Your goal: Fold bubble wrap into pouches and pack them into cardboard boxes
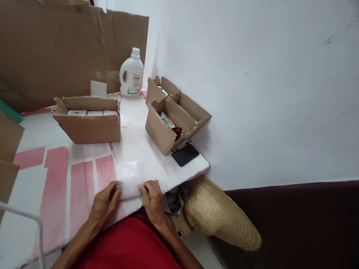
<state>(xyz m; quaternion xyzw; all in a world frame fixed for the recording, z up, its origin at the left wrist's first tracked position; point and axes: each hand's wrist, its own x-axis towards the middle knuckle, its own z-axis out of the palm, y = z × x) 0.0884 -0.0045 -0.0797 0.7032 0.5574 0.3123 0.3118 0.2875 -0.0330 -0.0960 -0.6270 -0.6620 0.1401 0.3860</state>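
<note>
A piece of clear bubble wrap (129, 179) lies near the front edge of the table, between my two hands. The fingers of my left hand (106, 200) are closed on its left side, close to the near corner. On the opposite side, my right hand (153, 198) grips the right edge between thumb and curled fingers. The wrap looks flat and partly shiny; whether anything is inside it I cannot tell.
A cardboard box (89, 129) with white packs stands at the back left. Further right are more open boxes (159, 130), a black phone (185, 154) and a white detergent bottle (131, 76). A straw hat (221, 215) hangs below the table's right edge, near the wall.
</note>
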